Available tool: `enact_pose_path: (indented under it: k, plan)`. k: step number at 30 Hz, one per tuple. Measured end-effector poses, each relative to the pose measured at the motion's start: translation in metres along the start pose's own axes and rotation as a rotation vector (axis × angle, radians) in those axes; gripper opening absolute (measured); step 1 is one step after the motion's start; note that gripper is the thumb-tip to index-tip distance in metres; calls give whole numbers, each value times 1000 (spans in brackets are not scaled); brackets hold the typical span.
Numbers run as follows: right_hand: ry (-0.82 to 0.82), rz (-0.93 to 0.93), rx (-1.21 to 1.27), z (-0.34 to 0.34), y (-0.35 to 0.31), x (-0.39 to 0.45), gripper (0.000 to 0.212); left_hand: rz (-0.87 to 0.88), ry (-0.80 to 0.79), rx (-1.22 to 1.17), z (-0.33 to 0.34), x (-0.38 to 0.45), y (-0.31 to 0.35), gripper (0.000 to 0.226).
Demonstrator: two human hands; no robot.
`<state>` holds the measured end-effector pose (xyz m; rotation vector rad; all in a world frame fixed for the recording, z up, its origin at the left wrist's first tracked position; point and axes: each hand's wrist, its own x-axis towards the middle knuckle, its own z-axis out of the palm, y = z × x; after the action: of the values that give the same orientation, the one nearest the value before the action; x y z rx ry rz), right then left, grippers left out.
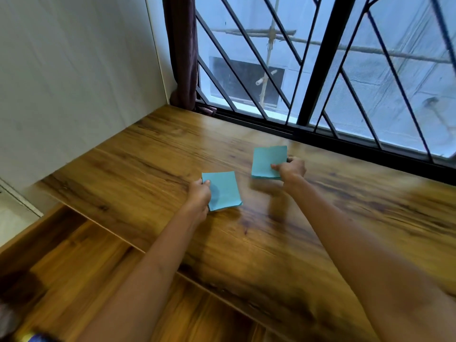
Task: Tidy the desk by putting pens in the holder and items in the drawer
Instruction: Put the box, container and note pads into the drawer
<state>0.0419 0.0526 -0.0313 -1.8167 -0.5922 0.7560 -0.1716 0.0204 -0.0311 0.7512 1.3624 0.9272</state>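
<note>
Teal paper pads, two square stacks of them, are what's in play on the brown wood-grain desk (158, 154), and both hands are on them at once. Left hand (199, 193) curls its fingers round the near-left edge of the first teal square paper stack (223, 190), which lies flat toward the middle of the desk, nearer its front edge. Right hand (291, 169) pinches the second teal paper stack (267, 161) at its right side, thumb on top; that stack sits further back, toward the window edge of the desk, and looks tipped up or just lifted, though blur makes contact hard to call. The two stacks are near each other but apart.

Down at the front-left, below the desk's front edge, the open wooden drawer (81, 262) waits, its floor showing. No pen holder and no pens are in view.

My read: this is the pick-up for the drawer. To do it well, both grips want to close across the full thickness of each pad so loose top sheets don't fan out. The right stack already shows a sheet slightly askew at its far edge, so squeeze that one firmly. Bring the left stack over the front edge first, since it's closer, lay it flat in the drawer, then set the second beside or on top of it
</note>
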Motion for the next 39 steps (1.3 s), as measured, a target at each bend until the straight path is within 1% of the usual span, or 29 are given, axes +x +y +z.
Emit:
enact_pose_path:
  k: [2,3,4,6,7,9,12,14,17,22,26,27,29,31,34,36,39]
  plan:
    - [-132,75,254,-13,-3,-22,24,-16,-23,-46,3,-13,-2,25]
    - [-222,114,339,-18,-4,-33,23,-20,-40,-72,5,-19,-3,24]
    - [-305,141,371,-24,-4,-45,24,-22,-62,-97,8,-27,-4,24]
    - [-431,162,335,-36,-4,-69,32,-17,-110,-148,13,-41,-6,23]
    - [-468,156,301,-43,-5,-82,32,-16,-132,-165,14,-49,-8,23]
    - [-496,136,245,-53,-1,-100,27,-26,-187,-186,17,-64,-9,23]
    - [-493,111,188,-68,8,-123,22,-63,-286,-165,20,-88,-8,25]
    - [-471,101,168,-77,14,-134,23,-87,-329,-151,23,-99,-10,26]
    - [-417,96,185,-91,20,-150,30,-115,-382,-139,27,-114,-15,30]
    - [-339,93,186,-110,29,-168,37,-89,-457,-105,36,-134,-26,29]
    - [-303,98,208,-127,34,-172,32,-52,-483,-44,50,-145,-32,26]
    - [-288,93,202,-134,34,-172,31,-52,-479,-51,56,-146,-33,27]
    - [-231,60,181,-150,34,-165,23,-60,-477,-90,70,-151,-35,29]
    - [-129,-8,130,-177,35,-147,21,-70,-484,-124,90,-154,-40,30]
    - [85,-56,-11,-237,46,-109,38,-66,-527,-143,123,-157,-50,29]
    - [189,-28,-54,-286,58,-78,44,-65,-567,-130,150,-157,-58,29]
    - [281,83,-162,-360,79,-34,55,-80,-618,-123,191,-155,-66,30]
